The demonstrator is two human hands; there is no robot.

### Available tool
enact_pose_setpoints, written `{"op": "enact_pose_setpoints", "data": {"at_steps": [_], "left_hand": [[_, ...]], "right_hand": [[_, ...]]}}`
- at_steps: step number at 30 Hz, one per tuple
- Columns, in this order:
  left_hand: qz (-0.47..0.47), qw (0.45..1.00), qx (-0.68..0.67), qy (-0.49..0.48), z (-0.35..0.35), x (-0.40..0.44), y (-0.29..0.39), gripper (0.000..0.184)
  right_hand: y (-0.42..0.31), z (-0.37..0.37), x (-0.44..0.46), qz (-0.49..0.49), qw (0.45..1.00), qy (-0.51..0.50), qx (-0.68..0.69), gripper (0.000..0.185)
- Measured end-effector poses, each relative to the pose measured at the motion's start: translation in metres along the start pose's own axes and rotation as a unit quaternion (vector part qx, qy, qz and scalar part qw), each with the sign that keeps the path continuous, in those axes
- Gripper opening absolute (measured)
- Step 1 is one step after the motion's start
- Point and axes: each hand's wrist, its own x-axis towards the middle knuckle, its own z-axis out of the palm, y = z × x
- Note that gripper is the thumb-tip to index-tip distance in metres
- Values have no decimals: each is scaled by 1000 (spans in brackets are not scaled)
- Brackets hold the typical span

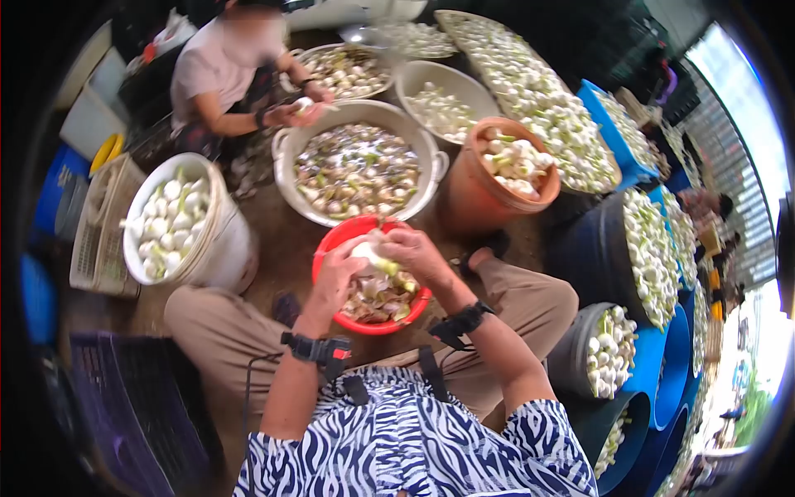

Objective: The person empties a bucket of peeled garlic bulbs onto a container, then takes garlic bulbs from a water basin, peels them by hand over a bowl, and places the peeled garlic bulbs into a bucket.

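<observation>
Both hands meet over a red basin [321,263] between my knees. My left hand [334,280] is closed around a white garlic bulb [369,253] with a greenish stem part. Fingers of my right hand [416,255] are bent and pressed together at the same bulb's far side; whether they pinch a bit of skin there is hidden. Loose brownish garlic peels [377,300] lie in the basin below.
A large white tub [281,170] of garlic stands ahead, an orange bucket [489,195] right of it, a white bucket [236,240] left. A co-worker [215,83] holds a bulb across the tub. Garlic-filled containers line the right; a dark crate [132,414] stands at left.
</observation>
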Motion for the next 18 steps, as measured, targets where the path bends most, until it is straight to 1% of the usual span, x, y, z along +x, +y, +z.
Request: {"op": "enact_pose_setpoints", "data": {"at_steps": [1,2,3,4,5,6,7,8,9,10,11,12,13,14,15,16,17,18], "left_hand": [[-10,995,-100,6,15,-4,0,42],[-21,999,-22,43,26,-3,-9,39],[-15,995,69,68,-12,5,-9,36],[-67,993,79,59,-19,3,2,33],[-66,993,75,70,-19,1,3,33],[-70,994,-48,63,-20,-3,1,32],[-64,982,-169,53,-23,-5,3,31],[-31,971,-235,24,-28,-9,5,31],[-22,972,-231,28,-29,-10,9,31],[11,950,-307,53,-25,-11,14,34],[39,921,-380,76,-25,-13,16,36],[58,917,-390,68,-28,-13,13,42],[58,917,-389,67,-30,-13,12,42],[61,922,-376,70,-30,-13,10,44],[61,926,-366,72,-28,-12,7,46],[58,925,-368,69,-25,-11,4,46],[60,930,-357,67,-22,-10,3,45],[65,934,-345,65,-18,-8,5,44]], "right_hand": [[-7,-3,-7,10,999,18,31,12],[-16,-4,-15,-10,1000,27,-4,13],[-15,21,12,-57,996,45,-45,13],[-10,23,14,-30,998,49,-32,12],[-5,20,11,-45,997,62,-33,12],[-2,19,6,-65,991,111,-45,13],[-4,16,4,-91,981,159,-59,14],[-8,10,1,-94,968,196,-127,15],[-14,3,-1,-101,948,234,-192,16],[10,-9,0,-74,941,211,-253,17],[27,-15,-3,12,963,77,-259,19],[19,-4,-15,-49,919,56,-387,21],[7,8,-22,-110,854,36,-507,23],[13,10,-11,-276,826,107,-480,27],[-5,18,-6,-274,824,108,-484,27],[-37,31,-5,-160,922,106,-336,25],[-54,41,-4,-40,979,104,-171,23],[-55,44,0,-16,986,87,-138,21]]}}
